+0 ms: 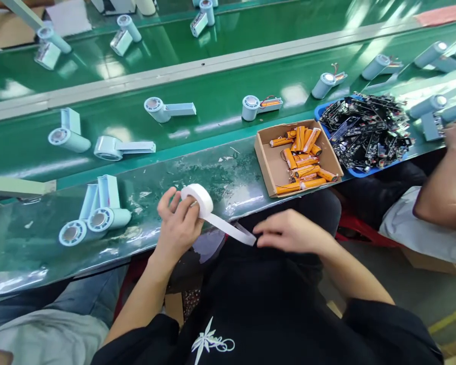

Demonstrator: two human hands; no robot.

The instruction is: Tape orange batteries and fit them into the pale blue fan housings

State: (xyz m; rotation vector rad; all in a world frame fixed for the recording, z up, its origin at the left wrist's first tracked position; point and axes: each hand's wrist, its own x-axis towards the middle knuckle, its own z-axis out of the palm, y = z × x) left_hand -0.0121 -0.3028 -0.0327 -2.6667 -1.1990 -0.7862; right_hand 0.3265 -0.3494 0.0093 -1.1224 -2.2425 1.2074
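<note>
My left hand [180, 218] is closed around a roll of white tape [203, 199], with fingers through its core. A strip of the tape [228, 229] runs off the roll to the right and folds back near its far end. At that end is my right hand [285, 232], its fingertips pinched on the strip; the hand is slightly blurred. Both hands are at the front edge of the green workbench [155, 185]. Right of them stands an open cardboard box [265, 165] holding several orange wrapped battery packs [304, 159].
A blue tray [359, 173] is heaped with black circuit boards [368, 132]. Light blue fan housings [110, 219] stand at the left; several more, like this one [251, 107], sit along the green conveyor [213, 114]. A co-worker's arm [446, 177] is at the right, another person [49, 329] at the lower left.
</note>
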